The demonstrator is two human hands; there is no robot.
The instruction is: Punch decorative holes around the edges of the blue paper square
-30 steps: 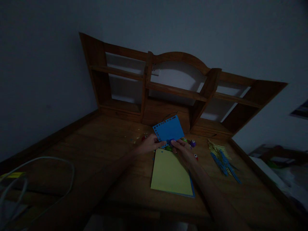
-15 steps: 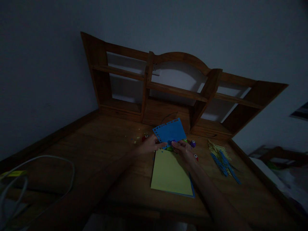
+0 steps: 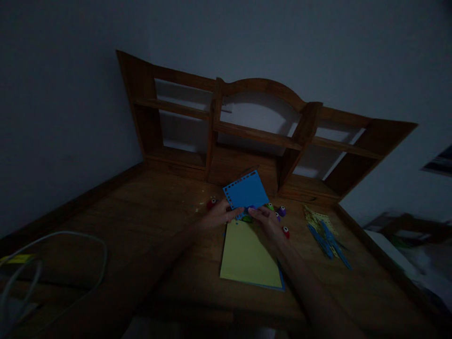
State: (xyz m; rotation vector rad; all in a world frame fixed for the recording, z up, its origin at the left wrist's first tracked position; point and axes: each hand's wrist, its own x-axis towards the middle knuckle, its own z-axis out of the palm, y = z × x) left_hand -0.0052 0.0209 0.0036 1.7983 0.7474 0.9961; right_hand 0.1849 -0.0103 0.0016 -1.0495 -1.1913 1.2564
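Observation:
A blue sheet of paper (image 3: 246, 190), with holes punched along its left and top edges, is tilted up above the desk. My left hand (image 3: 221, 214) pinches its lower left side. My right hand (image 3: 267, 220) is closed around a small purple craft punch (image 3: 251, 208) at the paper's lower edge; the fingers partly hide it. Just below the paper, a green thing (image 3: 247, 219) shows between my hands. Yellow paper (image 3: 250, 254) lies under my wrists, with a blue edge showing beneath it.
Small punches lie around my hands: a red one (image 3: 211, 203) at left, a green (image 3: 270, 206), a purple (image 3: 281, 211) and another red (image 3: 286, 231) at right. Blue strips (image 3: 326, 240) and punched yellow scraps (image 3: 316, 219) lie farther right. A wooden shelf (image 3: 259, 134) stands behind; a white cable (image 3: 105, 254) loops at left.
The blue paper has shifted slightly left and turned a little between my hands. Both hands keep their hold. The view has moved slightly.

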